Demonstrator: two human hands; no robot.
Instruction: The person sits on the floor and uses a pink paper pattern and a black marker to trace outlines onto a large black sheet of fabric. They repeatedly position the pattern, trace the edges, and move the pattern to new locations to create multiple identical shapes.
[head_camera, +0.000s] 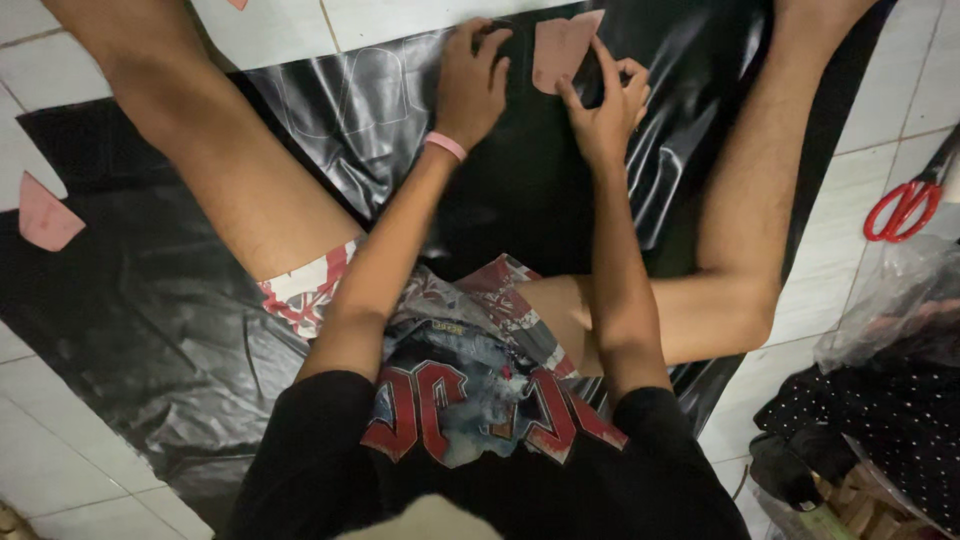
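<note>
Landmark: black glossy sheet (520, 190), spread flat on the white tiled floor (60, 470). Person sits on it, legs apart, leaning forward.

Sheet: large, wrinkled, reflective. Faint traced outlines (345, 95) show on its far-left part, left of the hands; they look like marked shapes not cut out. Judgement: some marking is done, cutting of those shapes is left.

Red-handled scissors (903, 208) lie off the sheet's right edge, on the floor, well apart from both hands and unused at this moment.

Clear plastic bag (885, 310) and a dark dotted cloth (880, 430) sit beyond the sheet's near-right corner.

Pink paper template (562, 48) rests on the far middle of the sheet. Right hand (605, 105) has fingers curled at its right edge, pinning or pinching it; exact hold unclear. Left hand (472, 85), pink wristband, presses flat, fingers part-curled, just left of the template; whether it holds a marker I cannot tell.

A second pink piece (42, 215) lies at the sheet's left edge.

Judgement: another tracing is in hand.
</note>
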